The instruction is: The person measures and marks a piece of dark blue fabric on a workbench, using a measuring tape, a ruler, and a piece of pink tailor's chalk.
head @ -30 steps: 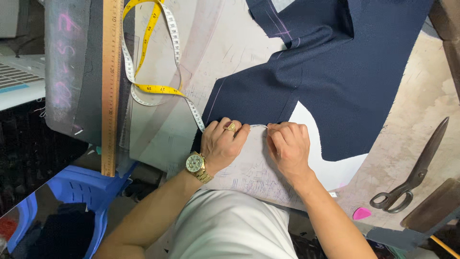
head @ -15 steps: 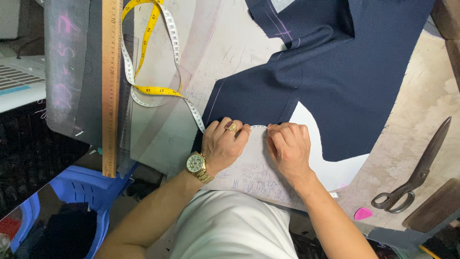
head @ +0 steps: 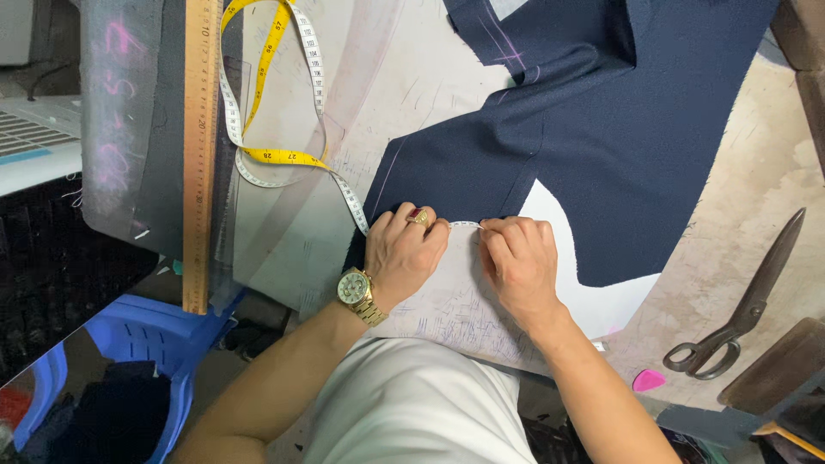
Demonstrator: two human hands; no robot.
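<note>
Both hands, left hand (head: pixel 402 251) and right hand (head: pixel 518 262), pinch a measuring tape (head: pixel 284 159) taut along navy fabric (head: pixel 584 146), fingers closed.

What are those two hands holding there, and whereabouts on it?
Both the left hand and right hand pinch a stretch of the measuring tape taut along the navy fabric's near edge.

Single head view, steeply down, close over table (head: pixel 378 77)
</note>
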